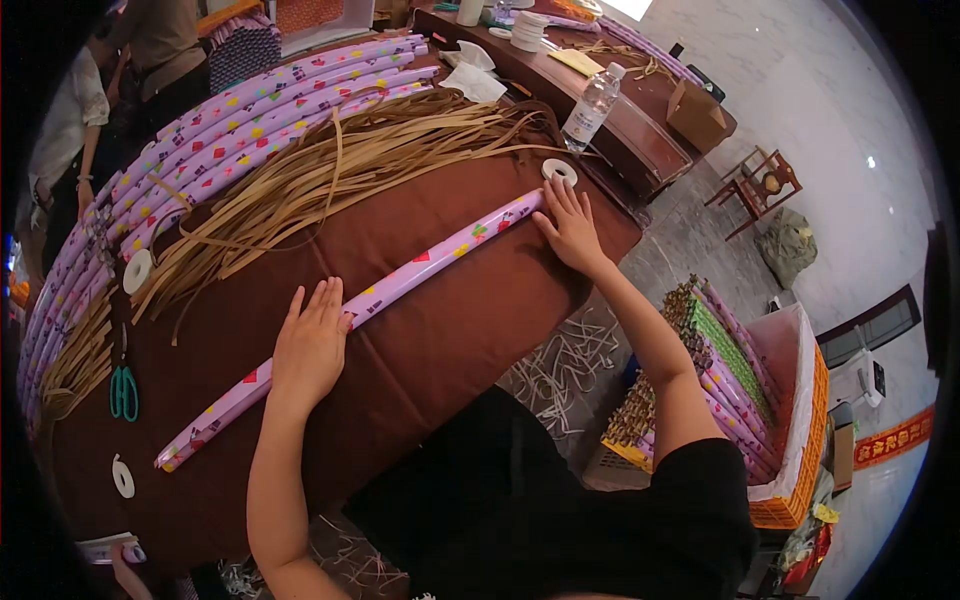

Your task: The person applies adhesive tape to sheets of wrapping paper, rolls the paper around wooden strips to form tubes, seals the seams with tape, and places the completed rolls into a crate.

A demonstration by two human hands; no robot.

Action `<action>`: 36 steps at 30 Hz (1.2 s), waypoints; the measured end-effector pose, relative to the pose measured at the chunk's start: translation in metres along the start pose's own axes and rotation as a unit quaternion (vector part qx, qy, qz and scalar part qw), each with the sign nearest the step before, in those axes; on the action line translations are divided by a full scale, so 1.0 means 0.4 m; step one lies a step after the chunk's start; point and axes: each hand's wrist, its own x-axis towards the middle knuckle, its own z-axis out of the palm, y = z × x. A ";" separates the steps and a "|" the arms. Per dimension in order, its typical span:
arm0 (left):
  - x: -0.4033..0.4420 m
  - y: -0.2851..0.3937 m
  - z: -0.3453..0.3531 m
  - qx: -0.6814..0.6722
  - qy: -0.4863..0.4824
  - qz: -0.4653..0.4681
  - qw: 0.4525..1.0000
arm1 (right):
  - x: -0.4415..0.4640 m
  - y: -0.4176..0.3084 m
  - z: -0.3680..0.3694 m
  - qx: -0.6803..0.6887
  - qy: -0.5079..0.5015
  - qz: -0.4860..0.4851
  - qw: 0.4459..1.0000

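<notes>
A long purple patterned roll [425,262] lies diagonally across the brown cloth of the table [440,330]. My left hand [310,345] rests flat on its lower left part, fingers stretched out. Over the roll's upper right end lies my right hand [570,228], its fingers extended and slightly apart. Just beyond that hand is a white tape roll [559,172]. Long tan strips [330,170] are spread behind the roll. The surface under both palms is hidden.
More purple rolls [250,110] line the table's far side. Teal-handled scissors [124,393] and tape rolls [137,271] lie at left. A bottle [592,108] stands at the back. An orange crate [800,440] of rolls is at right. People stand at upper left.
</notes>
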 end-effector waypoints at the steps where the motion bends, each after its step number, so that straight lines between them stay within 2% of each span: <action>1: 0.001 -0.001 0.002 0.003 0.003 0.004 1.000 | 0.006 0.006 0.010 0.083 0.022 0.043 0.995; 2: 0.002 -0.001 -0.001 0.003 0.005 0.007 1.000 | 0.015 -0.009 0.016 0.101 0.044 0.061 0.992; 4: 0.003 0.003 -0.007 -0.003 -0.009 -0.002 1.000 | 0.022 -0.102 0.013 0.167 0.083 0.035 0.982; 5: 0.004 0.006 -0.007 -0.003 -0.011 0.003 1.000 | 0.027 -0.152 0.007 0.195 0.074 0.017 0.978; 8: 0.003 0.006 -0.009 0.002 -0.012 -0.003 1.000 | 0.033 -0.238 0.036 0.197 0.017 0.047 0.979; 9: 0.004 0.006 -0.006 -0.001 -0.013 -0.004 1.000 | 0.032 -0.240 0.037 0.199 0.019 0.048 0.979; 11: 0.004 0.005 -0.009 -0.004 -0.012 -0.008 1.000 | 0.035 -0.240 0.034 0.228 -0.054 0.076 0.969; 15: 0.002 0.010 -0.010 -0.004 -0.019 -0.007 1.000 | 0.022 -0.208 0.026 0.275 -0.064 0.047 0.958; 17: 0.003 0.009 -0.011 -0.003 -0.017 -0.007 1.000 | 0.018 -0.203 0.014 0.356 -0.071 0.067 0.929; 21: 0.001 0.013 -0.013 -0.005 -0.016 -0.008 1.000 | 0.008 -0.211 0.020 0.403 -0.044 0.092 0.910; 23: 0.002 0.013 -0.015 -0.004 -0.015 -0.006 1.000 | 0.014 -0.220 0.018 0.503 -0.019 0.117 0.856; 24: 0.002 0.014 -0.015 0.000 -0.016 -0.005 1.000 | 0.014 -0.235 0.017 0.504 -0.016 0.118 0.855; 25: 0.002 0.014 -0.015 0.004 -0.017 -0.003 1.000 | 0.009 -0.257 0.021 0.391 0.045 0.052 0.918; 26: 0.003 0.015 -0.016 0.007 -0.017 0.000 1.000 | 0.008 -0.293 0.008 0.268 0.106 -0.014 0.958; 27: 0.003 0.015 -0.017 0.011 -0.018 0.000 1.000 | -0.001 -0.346 -0.028 0.286 0.075 -0.071 0.953; 29: 0.003 0.017 -0.016 0.019 -0.023 0.003 1.000 | -0.029 -0.419 -0.071 0.223 -0.029 -0.191 0.956; 30: 0.003 0.016 -0.012 0.024 -0.021 0.001 0.999 | -0.036 -0.422 -0.051 0.204 -0.046 -0.235 0.949; 33: 0.003 0.016 -0.014 0.025 -0.021 0.000 0.999 | -0.014 -0.341 -0.010 0.141 -0.053 -0.224 0.963; 34: 0.003 0.017 -0.015 0.016 -0.020 -0.002 1.000 | -0.002 -0.295 -0.011 0.172 -0.070 -0.173 0.967; 36: 0.006 0.014 -0.011 0.018 -0.018 0.000 1.000 | 0.020 -0.188 -0.007 0.147 -0.066 -0.086 0.983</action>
